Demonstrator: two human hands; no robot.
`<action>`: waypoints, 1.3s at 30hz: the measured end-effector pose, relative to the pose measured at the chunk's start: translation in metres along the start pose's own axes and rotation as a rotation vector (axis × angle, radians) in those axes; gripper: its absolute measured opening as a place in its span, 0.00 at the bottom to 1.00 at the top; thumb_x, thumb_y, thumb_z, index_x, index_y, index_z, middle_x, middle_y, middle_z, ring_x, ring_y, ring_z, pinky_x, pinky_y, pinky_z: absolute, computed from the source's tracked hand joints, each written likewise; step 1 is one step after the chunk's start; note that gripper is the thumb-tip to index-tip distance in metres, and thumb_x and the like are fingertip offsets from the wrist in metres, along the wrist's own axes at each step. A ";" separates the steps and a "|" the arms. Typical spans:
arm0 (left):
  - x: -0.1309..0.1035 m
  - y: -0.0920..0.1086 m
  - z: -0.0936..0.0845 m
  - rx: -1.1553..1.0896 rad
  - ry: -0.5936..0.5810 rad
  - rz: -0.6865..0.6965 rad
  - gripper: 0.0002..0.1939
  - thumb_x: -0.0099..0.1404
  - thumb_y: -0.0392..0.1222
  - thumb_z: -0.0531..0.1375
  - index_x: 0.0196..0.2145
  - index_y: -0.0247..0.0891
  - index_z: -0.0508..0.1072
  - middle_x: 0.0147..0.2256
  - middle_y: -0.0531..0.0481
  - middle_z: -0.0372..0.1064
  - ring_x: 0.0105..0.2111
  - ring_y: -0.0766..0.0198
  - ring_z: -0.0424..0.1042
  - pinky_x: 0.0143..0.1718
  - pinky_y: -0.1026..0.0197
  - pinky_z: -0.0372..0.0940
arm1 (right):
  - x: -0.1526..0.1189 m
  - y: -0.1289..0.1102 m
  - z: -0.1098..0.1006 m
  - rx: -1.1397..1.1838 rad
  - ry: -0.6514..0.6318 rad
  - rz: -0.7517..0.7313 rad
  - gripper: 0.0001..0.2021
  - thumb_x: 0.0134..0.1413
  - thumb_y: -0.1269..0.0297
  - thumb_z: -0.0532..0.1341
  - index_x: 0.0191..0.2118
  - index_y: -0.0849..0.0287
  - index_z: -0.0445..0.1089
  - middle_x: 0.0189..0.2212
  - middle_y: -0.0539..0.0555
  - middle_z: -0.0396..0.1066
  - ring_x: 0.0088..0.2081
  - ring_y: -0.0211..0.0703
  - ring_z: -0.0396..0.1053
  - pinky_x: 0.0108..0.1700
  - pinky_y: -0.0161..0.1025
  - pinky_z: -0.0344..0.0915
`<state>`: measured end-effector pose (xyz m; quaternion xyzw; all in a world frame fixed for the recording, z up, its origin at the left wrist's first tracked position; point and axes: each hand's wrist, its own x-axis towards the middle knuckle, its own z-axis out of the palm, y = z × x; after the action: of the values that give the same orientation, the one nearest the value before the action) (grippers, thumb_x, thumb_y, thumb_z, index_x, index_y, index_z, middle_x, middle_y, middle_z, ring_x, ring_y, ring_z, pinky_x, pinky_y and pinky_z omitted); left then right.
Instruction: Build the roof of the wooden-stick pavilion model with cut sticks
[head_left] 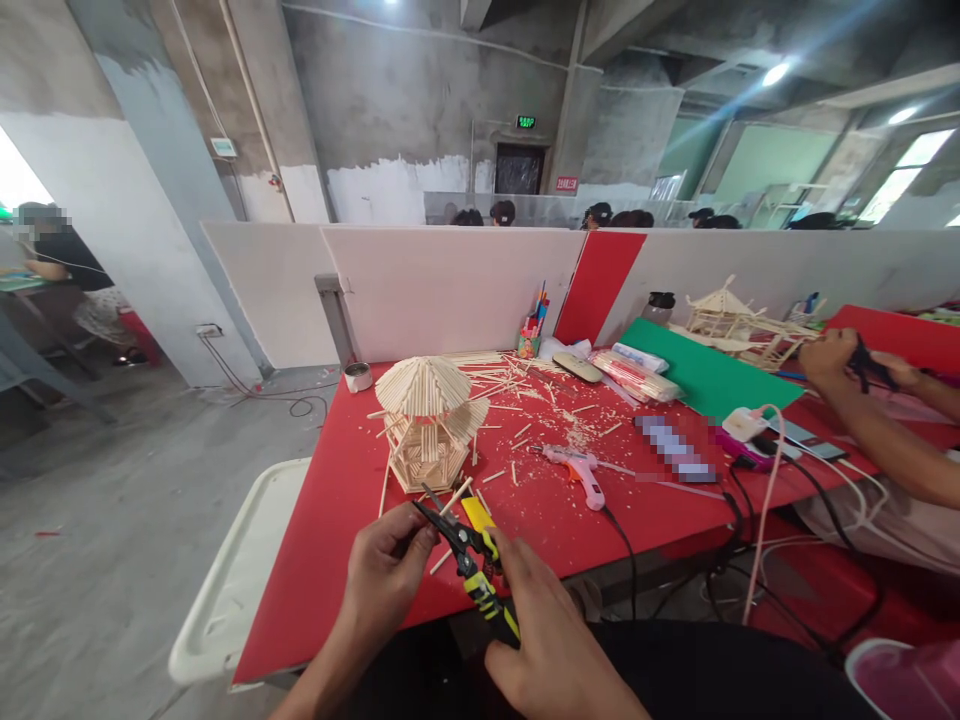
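Observation:
My right hand [551,630] is wrapped round the handles of black-and-yellow hand shears [469,550], whose blades point up and to the left. A thin wooden stick [456,497] lies across the blades, slanting down towards my left hand [386,575]. The fingers of that hand are pinched together at the blade tips and appear to grip the stick's lower end, which they hide. Just beyond both hands stands a small pavilion of wooden sticks [426,440] with a cone-shaped roof, on the red tabletop [330,570].
A pink glue gun [577,470] lies right of the pavilion among loose sticks and shavings. Behind are a tin [358,376], a pen cup [529,340] and bagged sticks [634,375]. A green board [705,375] and cables [750,500] lie right, near another person's hands [832,355].

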<state>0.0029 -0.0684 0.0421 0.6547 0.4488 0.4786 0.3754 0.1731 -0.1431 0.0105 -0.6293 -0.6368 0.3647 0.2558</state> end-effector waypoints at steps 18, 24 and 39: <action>0.004 0.001 -0.002 -0.463 -0.402 -0.528 0.20 0.47 0.56 0.68 0.26 0.34 0.75 0.13 0.59 0.55 0.12 0.78 0.41 0.13 0.68 0.36 | -0.003 0.033 -0.005 -0.021 0.082 -0.144 0.43 0.33 0.73 0.57 0.64 0.61 0.53 0.62 0.62 0.55 0.63 0.60 0.52 0.63 0.57 0.51; 0.005 -0.002 0.002 -0.454 -0.388 -0.503 0.21 0.49 0.58 0.67 0.23 0.34 0.73 0.13 0.61 0.51 0.12 0.78 0.39 0.13 0.68 0.35 | -0.004 0.035 -0.005 0.072 0.151 -0.227 0.42 0.32 0.73 0.56 0.61 0.58 0.57 0.58 0.61 0.61 0.59 0.57 0.59 0.59 0.52 0.55; 0.027 -0.015 0.032 0.037 -0.398 0.054 0.16 0.62 0.47 0.57 0.22 0.35 0.72 0.19 0.54 0.60 0.21 0.68 0.58 0.24 0.66 0.54 | -0.003 0.055 0.003 1.536 -0.579 0.161 0.34 0.25 0.78 0.57 0.48 0.55 0.69 0.33 0.50 0.68 0.31 0.35 0.65 0.38 0.39 0.62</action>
<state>0.0339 -0.0398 0.0281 0.7550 0.3569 0.3413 0.4314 0.2043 -0.1501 -0.0341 -0.2038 -0.2037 0.8636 0.4136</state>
